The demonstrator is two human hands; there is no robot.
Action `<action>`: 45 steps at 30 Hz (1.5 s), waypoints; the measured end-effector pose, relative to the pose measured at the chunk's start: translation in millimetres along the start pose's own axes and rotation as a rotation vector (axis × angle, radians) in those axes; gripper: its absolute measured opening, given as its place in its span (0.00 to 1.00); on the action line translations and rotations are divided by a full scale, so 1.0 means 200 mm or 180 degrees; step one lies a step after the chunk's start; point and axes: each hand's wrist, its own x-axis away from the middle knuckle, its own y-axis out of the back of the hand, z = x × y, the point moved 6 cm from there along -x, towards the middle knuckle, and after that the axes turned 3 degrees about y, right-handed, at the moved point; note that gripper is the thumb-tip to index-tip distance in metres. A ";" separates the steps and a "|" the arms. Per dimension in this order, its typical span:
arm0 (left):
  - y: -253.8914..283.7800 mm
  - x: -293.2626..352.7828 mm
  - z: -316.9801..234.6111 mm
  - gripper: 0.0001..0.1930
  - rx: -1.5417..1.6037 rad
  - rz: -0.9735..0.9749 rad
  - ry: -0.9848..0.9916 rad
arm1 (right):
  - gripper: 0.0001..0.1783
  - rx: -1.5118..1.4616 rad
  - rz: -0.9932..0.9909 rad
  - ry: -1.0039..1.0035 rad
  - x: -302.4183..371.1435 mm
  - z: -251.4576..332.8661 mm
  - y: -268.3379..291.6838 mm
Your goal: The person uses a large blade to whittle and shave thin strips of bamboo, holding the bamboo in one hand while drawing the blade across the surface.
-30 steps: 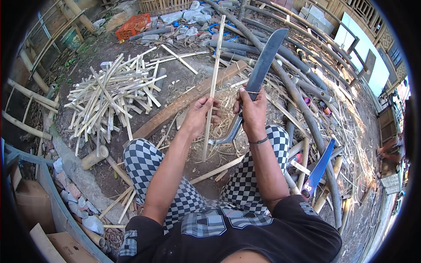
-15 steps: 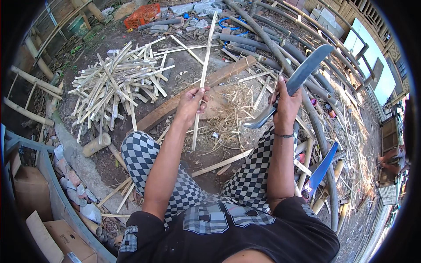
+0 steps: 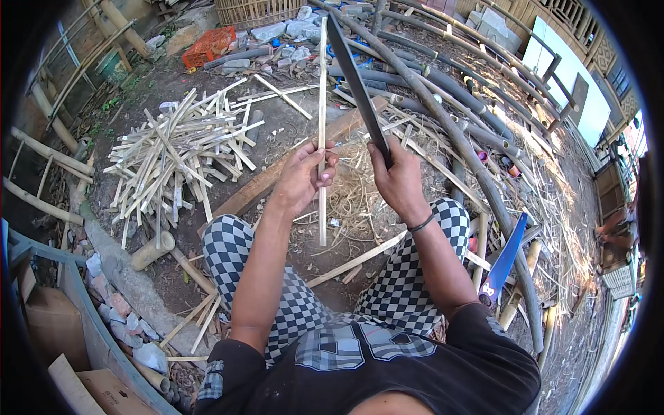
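Observation:
My left hand (image 3: 302, 174) is closed round a long, pale bamboo strip (image 3: 322, 90), which stands nearly upright in front of me. In my right hand (image 3: 401, 178) is a machete (image 3: 357, 90), its handle hidden by my fingers. The dark blade slants up and to the left, and its tip lies beside the strip's upper end; whether they touch I cannot tell. Beneath my hands a wooden plank (image 3: 259, 181) runs at a slant over the ground, with curly shavings (image 3: 360, 194) heaped beside it.
To the left lies a pile of cut bamboo strips (image 3: 180, 149). A blue-bladed saw (image 3: 507, 257) leans by a long pole (image 3: 477, 166) at my right. Further off are an orange crate (image 3: 209, 46) and a woven basket (image 3: 259, 11). Cardboard boxes (image 3: 55, 325) sit at lower left.
My right hand has moved left and turned the machete, bringing its blade from the right up to the strip. The strip in my left hand now stands more upright.

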 end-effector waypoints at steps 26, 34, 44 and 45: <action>-0.05 0.05 -0.07 0.02 -0.0373 -0.0236 -0.0725 | 0.08 0.1212 0.1360 0.1244 -0.17 0.03 -0.29; -0.08 0.09 -0.05 0.04 -0.0702 -0.0579 -0.0697 | 0.05 0.1427 0.0737 0.1068 -0.30 -0.02 -0.29; -0.07 0.13 0.02 0.02 -0.0807 -0.0735 -0.0450 | 0.07 0.1333 0.0643 0.1055 -0.34 -0.09 -0.34; -0.09 0.15 0.02 0.02 -0.0812 -0.0732 -0.0446 | 0.08 0.1383 0.0407 0.0847 -0.41 -0.11 -0.29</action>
